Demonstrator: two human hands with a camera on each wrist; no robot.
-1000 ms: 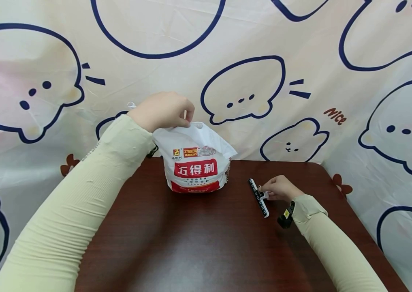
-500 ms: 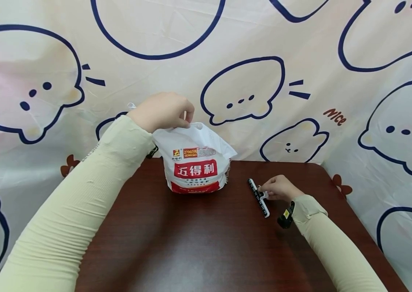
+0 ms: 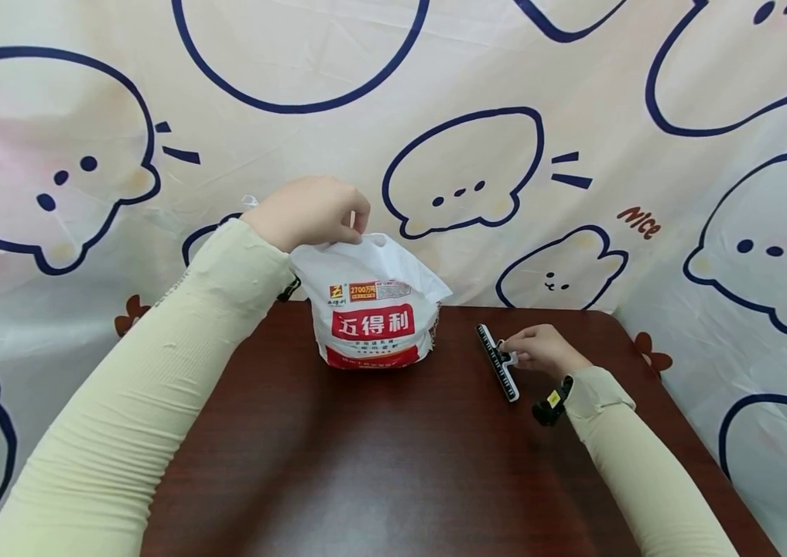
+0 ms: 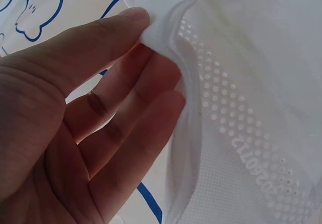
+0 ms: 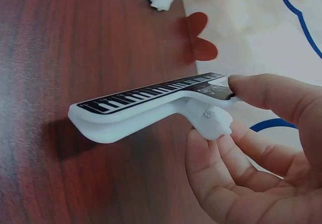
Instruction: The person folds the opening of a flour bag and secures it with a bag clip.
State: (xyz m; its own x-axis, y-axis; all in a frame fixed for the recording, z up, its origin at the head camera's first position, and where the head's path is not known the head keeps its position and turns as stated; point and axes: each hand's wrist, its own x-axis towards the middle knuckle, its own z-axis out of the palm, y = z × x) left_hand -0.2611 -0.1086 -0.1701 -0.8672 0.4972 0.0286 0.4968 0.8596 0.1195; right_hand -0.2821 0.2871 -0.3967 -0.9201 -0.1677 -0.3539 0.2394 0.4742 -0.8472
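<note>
A white flour bag [image 3: 374,271] with red Chinese lettering stands upright toward the back of the table. My left hand [image 3: 316,213] pinches its folded top edge between thumb and fingers; the left wrist view shows the bag's white layers [image 4: 183,68] with embossed dots alongside. To the right, my right hand [image 3: 539,348] holds a long white clip [image 3: 497,362] printed with piano keys. In the right wrist view the thumb is on top of the clip's handle [image 5: 214,118] and the fingers are below, with the clip's long jaws together.
The dark brown wooden table [image 3: 365,464] has its right edge close beyond my right forearm. A cloth backdrop [image 3: 463,70] with blue-outlined cartoon figures hangs right behind the table and along its right side.
Within the last half second my right hand has shifted slightly up and away with the clip. The left hand and the flour bag stay where they were.
</note>
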